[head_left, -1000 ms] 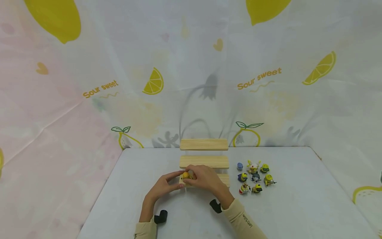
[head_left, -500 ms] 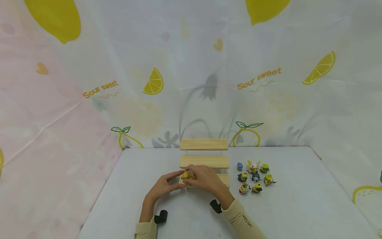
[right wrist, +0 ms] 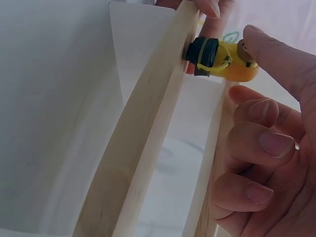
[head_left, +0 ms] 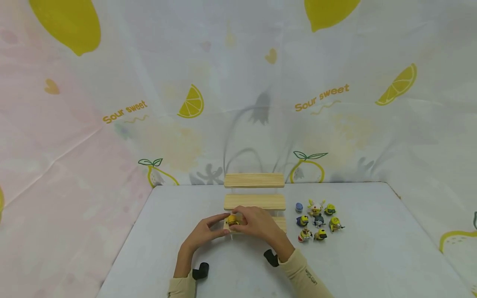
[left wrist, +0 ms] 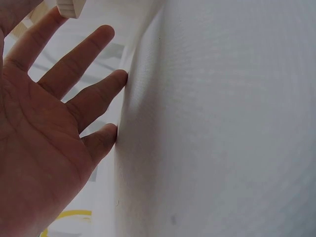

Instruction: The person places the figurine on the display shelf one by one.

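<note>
A small yellow minion figurine point(head_left: 232, 219) with a dark lower part stands at the left end of the lowest wooden plank point(head_left: 280, 224) of a three-step display rack. My right hand point(head_left: 258, 223) holds it from the right, thumb and index finger at its head. The right wrist view shows the figurine point(right wrist: 239, 65) with its base against the plank point(right wrist: 143, 118). Reaching in from the left, my left hand point(head_left: 201, 234) has its fingers spread. One fingertip touches or nearly touches the plank's end in the left wrist view, and the palm point(left wrist: 44, 128) holds nothing.
Behind rise the middle plank point(head_left: 255, 201) and the top plank point(head_left: 255, 180). Several more small figurines, among them a winged white-and-yellow one point(head_left: 316, 207), stand grouped right of the rack on the white table point(head_left: 372, 256). A lemon-print cloth point(head_left: 238, 136) hangs behind.
The figurine's tilt shifts slightly at the right hand's fingers. Both hands stay almost in place, and the head view moves very slightly.
</note>
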`<state>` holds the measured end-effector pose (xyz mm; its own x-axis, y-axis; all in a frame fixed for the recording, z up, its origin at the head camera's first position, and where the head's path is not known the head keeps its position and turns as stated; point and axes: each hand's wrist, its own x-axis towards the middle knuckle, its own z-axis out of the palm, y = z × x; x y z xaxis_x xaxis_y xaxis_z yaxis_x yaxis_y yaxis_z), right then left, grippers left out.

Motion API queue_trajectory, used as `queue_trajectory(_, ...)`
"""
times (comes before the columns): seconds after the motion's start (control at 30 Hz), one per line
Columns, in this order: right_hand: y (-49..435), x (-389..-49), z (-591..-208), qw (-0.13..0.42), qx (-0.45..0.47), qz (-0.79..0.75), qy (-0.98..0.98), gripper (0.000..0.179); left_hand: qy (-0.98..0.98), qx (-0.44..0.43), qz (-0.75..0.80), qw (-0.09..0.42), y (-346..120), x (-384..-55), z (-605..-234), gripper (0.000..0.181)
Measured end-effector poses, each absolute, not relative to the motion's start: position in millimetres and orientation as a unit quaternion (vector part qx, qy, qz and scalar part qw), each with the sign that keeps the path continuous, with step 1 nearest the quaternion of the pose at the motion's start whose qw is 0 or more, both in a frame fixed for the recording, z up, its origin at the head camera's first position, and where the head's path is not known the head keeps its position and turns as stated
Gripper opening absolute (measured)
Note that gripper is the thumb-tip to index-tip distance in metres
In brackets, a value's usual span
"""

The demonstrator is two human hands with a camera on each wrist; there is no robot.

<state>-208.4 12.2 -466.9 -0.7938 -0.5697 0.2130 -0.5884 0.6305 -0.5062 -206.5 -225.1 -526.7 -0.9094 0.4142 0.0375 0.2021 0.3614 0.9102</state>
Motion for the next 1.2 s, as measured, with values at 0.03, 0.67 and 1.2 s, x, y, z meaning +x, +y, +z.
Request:
queue_trajectory(0.03, 14, -208, -467, 0.017, 0.320, 0.285, -0.903, 0.044, 0.818, 0.190, 0.533, 0.101, -224, -205, -522, 0.055)
queue_trajectory(0.67, 72, -197, -460, 0.025, 0.322, 0.300, -0.898, 0.040, 0.826, 0.184, 0.526, 0.090, -221, -205, -526, 0.054)
queue_trajectory(1.2, 118, -193, -460, 0.035, 0.336, 0.331, -0.881, 0.036, 0.826, 0.196, 0.522, 0.083, -227, -211, -538, 0.056)
